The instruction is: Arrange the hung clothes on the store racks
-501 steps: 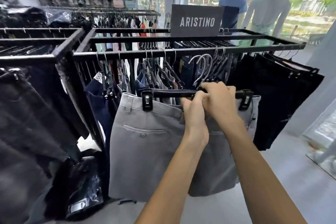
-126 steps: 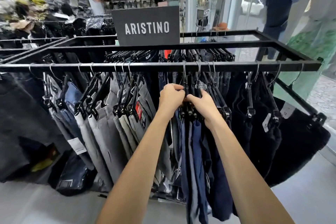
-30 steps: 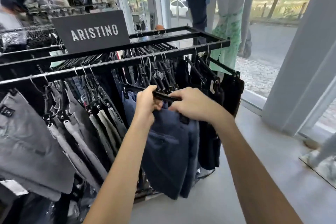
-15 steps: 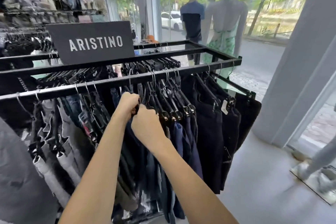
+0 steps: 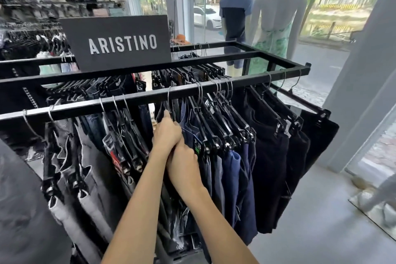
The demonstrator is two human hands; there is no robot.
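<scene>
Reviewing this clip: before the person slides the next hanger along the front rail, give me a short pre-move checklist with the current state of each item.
1. Both hands at the working spot: ok. Left hand and right hand sit together among the navy shorts.
2. Grip on a hanger: cannot tell; the fingers are buried in fabric.
3. Hook over the front rail above the hands: ok; one wire hook sits on it.
4. Gap beside that hook: ok, bare rail shows to its left.
5. Black shorts to the right hanging evenly: ok.
6. ARISTINO sign out of the way: ok.
</scene>
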